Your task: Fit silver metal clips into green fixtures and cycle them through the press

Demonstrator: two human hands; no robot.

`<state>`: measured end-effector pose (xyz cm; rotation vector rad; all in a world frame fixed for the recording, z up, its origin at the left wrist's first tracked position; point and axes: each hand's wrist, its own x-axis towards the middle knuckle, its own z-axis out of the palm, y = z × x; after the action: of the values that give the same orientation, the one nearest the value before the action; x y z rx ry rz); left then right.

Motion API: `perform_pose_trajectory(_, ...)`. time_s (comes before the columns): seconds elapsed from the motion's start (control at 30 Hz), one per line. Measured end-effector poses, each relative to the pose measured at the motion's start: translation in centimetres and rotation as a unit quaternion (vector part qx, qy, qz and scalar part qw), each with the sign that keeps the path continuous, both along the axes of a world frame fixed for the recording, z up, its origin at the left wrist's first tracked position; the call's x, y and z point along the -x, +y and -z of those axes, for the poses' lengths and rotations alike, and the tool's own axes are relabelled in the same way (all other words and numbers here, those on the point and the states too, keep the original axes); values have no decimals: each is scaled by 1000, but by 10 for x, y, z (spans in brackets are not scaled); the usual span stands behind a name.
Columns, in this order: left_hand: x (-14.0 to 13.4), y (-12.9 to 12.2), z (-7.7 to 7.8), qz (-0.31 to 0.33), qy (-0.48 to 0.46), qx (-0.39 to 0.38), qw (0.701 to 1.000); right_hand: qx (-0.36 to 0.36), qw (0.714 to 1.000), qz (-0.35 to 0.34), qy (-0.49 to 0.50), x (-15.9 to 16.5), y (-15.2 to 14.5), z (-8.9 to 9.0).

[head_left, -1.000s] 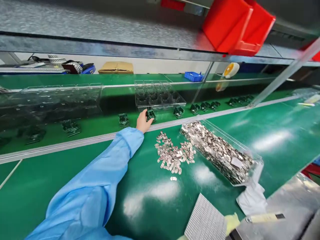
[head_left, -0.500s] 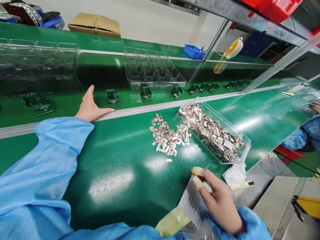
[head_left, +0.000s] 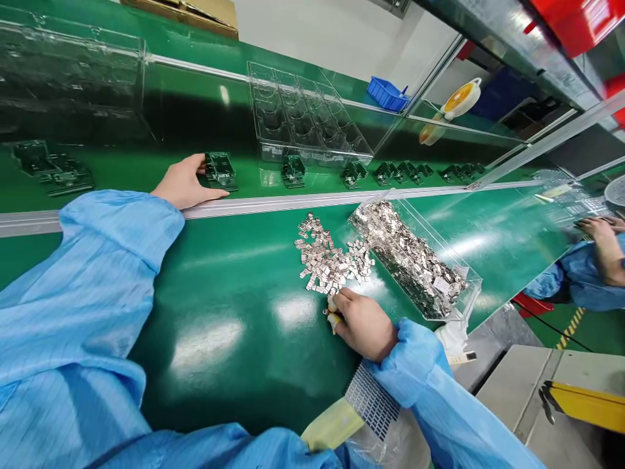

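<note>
My left hand [head_left: 184, 185] is at a green circuit board [head_left: 221, 170] on the ledge, its fingers bent round the left side and its thumb along the front edge. My right hand [head_left: 364, 320], with pale finger cots on thumb and forefinger, pinches at a small silvery metal piece [head_left: 326, 312] on the green bench; the fingertips partly hide it. Just beyond lies a loose pile of small metal pieces [head_left: 328, 264]. A clear plastic box [head_left: 471, 303] filled with more of them stands to the right. Under my right forearm is a sheet with a grey grid [head_left: 374, 400].
More circuit boards [head_left: 293, 171] stand along the ledge, before a clear moulded tray [head_left: 312, 124]. A second clear tray [head_left: 73, 78] is at the left. A blue bin [head_left: 387, 94] sits behind. At the far right, a co-worker's hands [head_left: 603, 228] are at the bench.
My left hand has moved from beside the circuit board onto it. My right hand has gone from over the gridded sheet, forward and left, to the single metal piece by the pile.
</note>
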<state>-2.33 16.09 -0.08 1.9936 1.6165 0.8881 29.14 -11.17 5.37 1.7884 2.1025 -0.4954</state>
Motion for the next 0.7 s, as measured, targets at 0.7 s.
perform_pose_trajectory(0.7, -95, -229, 7, 145, -460, 255, 838, -135, 988, 2, 73, -11, -14, 12)
